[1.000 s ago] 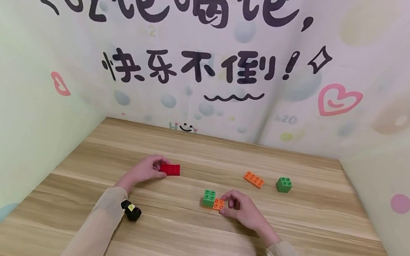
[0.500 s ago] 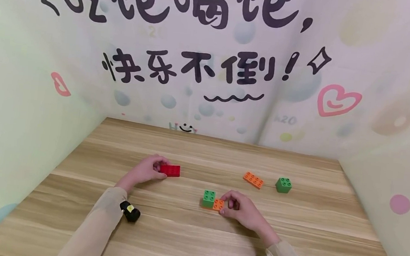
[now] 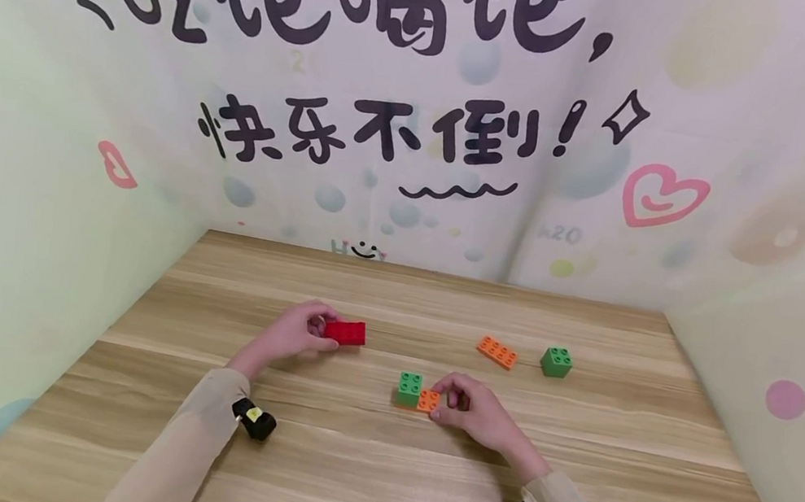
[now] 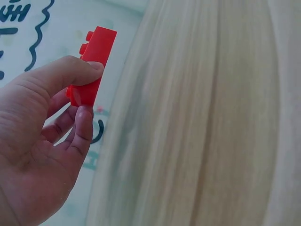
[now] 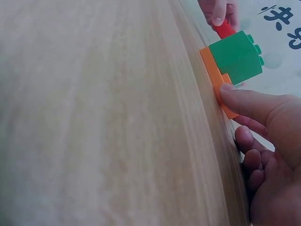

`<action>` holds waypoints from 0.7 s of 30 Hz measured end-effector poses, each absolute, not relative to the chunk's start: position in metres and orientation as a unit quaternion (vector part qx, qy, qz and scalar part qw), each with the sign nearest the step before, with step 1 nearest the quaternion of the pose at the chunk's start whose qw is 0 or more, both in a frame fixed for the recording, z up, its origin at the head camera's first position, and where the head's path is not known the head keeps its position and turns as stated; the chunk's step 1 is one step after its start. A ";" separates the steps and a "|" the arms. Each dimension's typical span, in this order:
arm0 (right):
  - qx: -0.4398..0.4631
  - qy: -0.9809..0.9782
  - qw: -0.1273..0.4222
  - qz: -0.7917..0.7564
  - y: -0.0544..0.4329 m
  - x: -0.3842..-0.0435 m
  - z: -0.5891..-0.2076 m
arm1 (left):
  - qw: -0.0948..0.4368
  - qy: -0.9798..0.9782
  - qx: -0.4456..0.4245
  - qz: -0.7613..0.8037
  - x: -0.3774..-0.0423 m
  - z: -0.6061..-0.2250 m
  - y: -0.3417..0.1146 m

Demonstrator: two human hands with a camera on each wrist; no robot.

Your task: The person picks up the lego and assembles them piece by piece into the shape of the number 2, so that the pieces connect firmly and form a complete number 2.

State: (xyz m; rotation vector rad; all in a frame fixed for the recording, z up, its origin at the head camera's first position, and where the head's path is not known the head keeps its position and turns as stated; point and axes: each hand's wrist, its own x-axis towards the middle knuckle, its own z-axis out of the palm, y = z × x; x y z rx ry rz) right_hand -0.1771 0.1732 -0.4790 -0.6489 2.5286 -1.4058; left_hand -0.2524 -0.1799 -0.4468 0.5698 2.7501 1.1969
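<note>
On the wood-grained surface, just left of the middle, the left hand pinches a red brick by its left end between thumb and fingers, its knobs facing up; whether the brick touches the surface I cannot tell. Nearer the person and further right, the right hand pinches the right end of an orange brick, with the thumb along its near side. A green block with 4 knobs on top sits on the left end of that brick, and 4 orange knobs show beside it.

Behind the right hand lie a loose orange brick with 8 knobs and, just right of it and apart, a second green block. Black lettering marks the pale cloth at the back.
</note>
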 end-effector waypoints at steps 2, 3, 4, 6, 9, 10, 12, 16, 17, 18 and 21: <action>-0.220 0.850 0.087 -0.470 0.173 -0.177 -0.479 | 0.042 0.899 0.187 0.394 -0.250 -0.442 -0.176; -0.220 0.851 0.088 -0.469 0.173 -0.177 -0.479 | 0.039 0.899 0.190 0.394 -0.249 -0.440 -0.174; -0.220 0.851 0.089 -0.468 0.173 -0.177 -0.479 | 0.037 0.898 0.191 0.396 -0.248 -0.438 -0.172; -0.220 0.852 0.090 -0.466 0.173 -0.177 -0.479 | 0.033 0.895 0.199 0.398 -0.245 -0.433 -0.169; -0.220 0.854 0.091 -0.463 0.173 -0.177 -0.478 | 0.031 0.891 0.206 0.404 -0.242 -0.428 -0.162; -0.220 0.854 0.092 -0.463 0.173 -0.177 -0.478 | 0.031 0.889 0.209 0.406 -0.241 -0.426 -0.160; -0.221 0.854 0.093 -0.461 0.173 -0.177 -0.478 | 0.031 0.887 0.215 0.408 -0.239 -0.423 -0.156; -0.220 0.856 0.095 -0.458 0.173 -0.178 -0.478 | 0.032 0.881 0.223 0.416 -0.235 -0.417 -0.146; -0.219 0.857 0.094 -0.456 0.173 -0.178 -0.478 | 0.033 0.880 0.224 0.418 -0.234 -0.416 -0.143; -0.219 0.858 0.094 -0.455 0.173 -0.178 -0.478 | 0.034 0.879 0.225 0.418 -0.233 -0.415 -0.140; -0.219 0.860 0.094 -0.450 0.173 -0.178 -0.478 | 0.036 0.879 0.231 0.416 -0.232 -0.413 -0.134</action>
